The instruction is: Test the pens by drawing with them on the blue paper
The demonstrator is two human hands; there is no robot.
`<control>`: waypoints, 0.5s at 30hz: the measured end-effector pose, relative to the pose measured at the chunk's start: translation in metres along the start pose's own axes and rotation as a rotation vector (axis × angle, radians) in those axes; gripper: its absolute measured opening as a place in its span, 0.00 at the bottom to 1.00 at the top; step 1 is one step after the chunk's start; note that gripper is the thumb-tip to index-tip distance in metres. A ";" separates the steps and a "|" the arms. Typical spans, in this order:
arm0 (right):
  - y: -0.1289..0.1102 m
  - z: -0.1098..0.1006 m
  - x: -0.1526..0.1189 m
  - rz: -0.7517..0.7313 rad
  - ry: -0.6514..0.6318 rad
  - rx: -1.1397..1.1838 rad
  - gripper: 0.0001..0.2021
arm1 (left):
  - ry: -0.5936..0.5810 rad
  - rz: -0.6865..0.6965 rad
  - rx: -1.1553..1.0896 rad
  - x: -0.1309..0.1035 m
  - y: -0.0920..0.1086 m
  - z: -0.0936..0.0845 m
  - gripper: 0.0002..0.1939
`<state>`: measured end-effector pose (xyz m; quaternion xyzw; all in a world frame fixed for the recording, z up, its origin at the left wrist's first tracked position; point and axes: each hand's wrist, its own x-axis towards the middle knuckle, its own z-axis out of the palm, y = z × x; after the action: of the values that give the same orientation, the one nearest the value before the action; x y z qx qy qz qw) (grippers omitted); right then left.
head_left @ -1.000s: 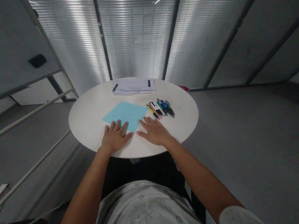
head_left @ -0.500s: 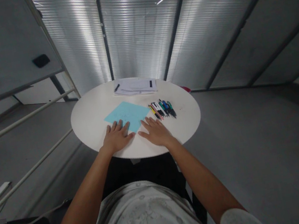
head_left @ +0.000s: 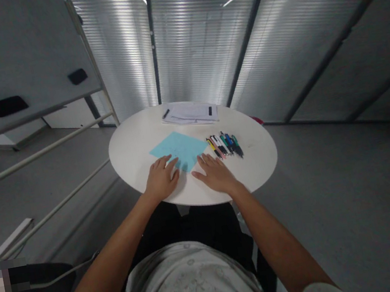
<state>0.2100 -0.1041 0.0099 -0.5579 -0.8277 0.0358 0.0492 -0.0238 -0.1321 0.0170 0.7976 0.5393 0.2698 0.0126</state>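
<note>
A light blue sheet of paper (head_left: 180,146) lies turned like a diamond on the round white table (head_left: 128,152), with faint marks on it. My left hand (head_left: 161,178) is over the sheet's near left edge, fingers apart and a little bent, holding nothing. Whether its fingertips touch the paper I cannot tell. Flat on the table, my right hand (head_left: 215,171) has its fingers spread, its fingertips by the paper's near right edge. Just beyond it several pens (head_left: 224,145) lie side by side, yellow, white, green and blue among them.
A stack of white papers (head_left: 191,113) with a dark pen on top lies at the table's far side. To the left stands a board on a frame with pale rails (head_left: 65,138). Blinds (head_left: 191,41) hang behind the table. A blurred-out patch covers the lower left corner.
The view has swung left, so the table sits further right. My left hand has risen slightly, its fingers now more bent. My right hand stays by the paper's edge.
</note>
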 end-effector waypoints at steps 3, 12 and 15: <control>0.001 0.002 0.000 0.001 0.013 -0.014 0.44 | 0.065 0.000 -0.116 -0.047 0.012 -0.015 0.16; 0.009 0.010 0.004 -0.046 0.053 -0.094 0.38 | -0.741 -0.085 -0.602 -0.188 0.014 -0.099 0.12; 0.014 0.015 0.006 -0.068 0.069 -0.129 0.37 | -0.910 -0.398 -0.700 -0.224 -0.015 -0.140 0.12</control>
<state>0.2192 -0.0934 -0.0064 -0.5323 -0.8446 -0.0387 0.0427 -0.1592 -0.3578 0.0384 0.6652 0.4978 0.0556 0.5537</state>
